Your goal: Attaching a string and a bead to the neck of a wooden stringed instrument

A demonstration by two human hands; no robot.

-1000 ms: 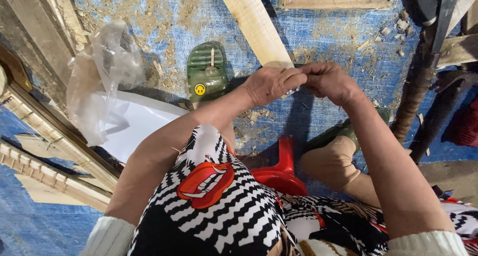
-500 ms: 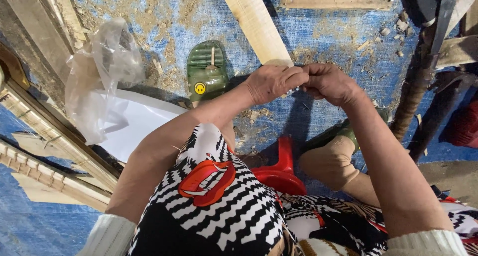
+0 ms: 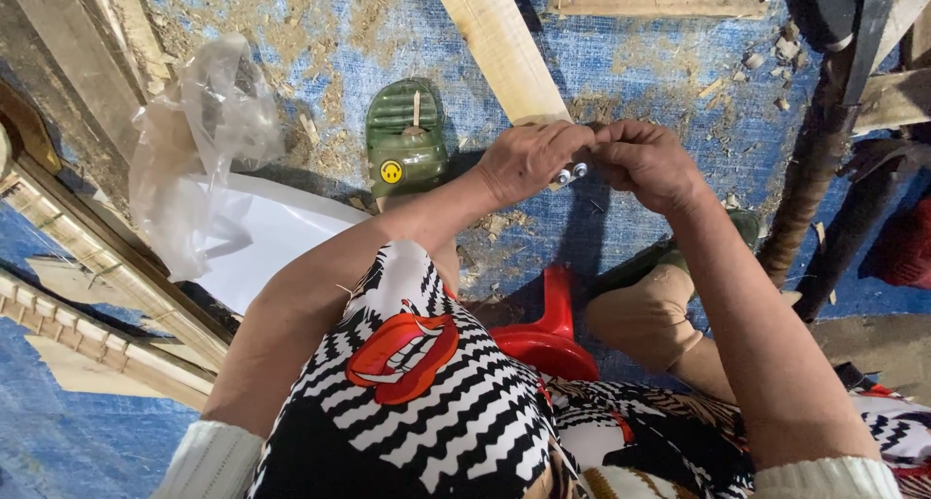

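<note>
We note both hands meet at the near end of a pale wooden plank [image 3: 499, 43]. Left hand [image 3: 529, 160] is clenched, its grip pinching small silvery metal pieces [image 3: 570, 174]; we cannot tell what they are. Right hand [image 3: 652, 164] is closed against them from the other side, fingertips touching. Just left lies a green sandal [image 3: 405, 135] on the blue mat [image 3: 630, 63] strewn with wood shavings. Below the wrists, a red plastic stool [image 3: 548, 339]. Far left, a clear plastic bag [image 3: 199, 145] over a white sheet [image 3: 267, 242].
</note>
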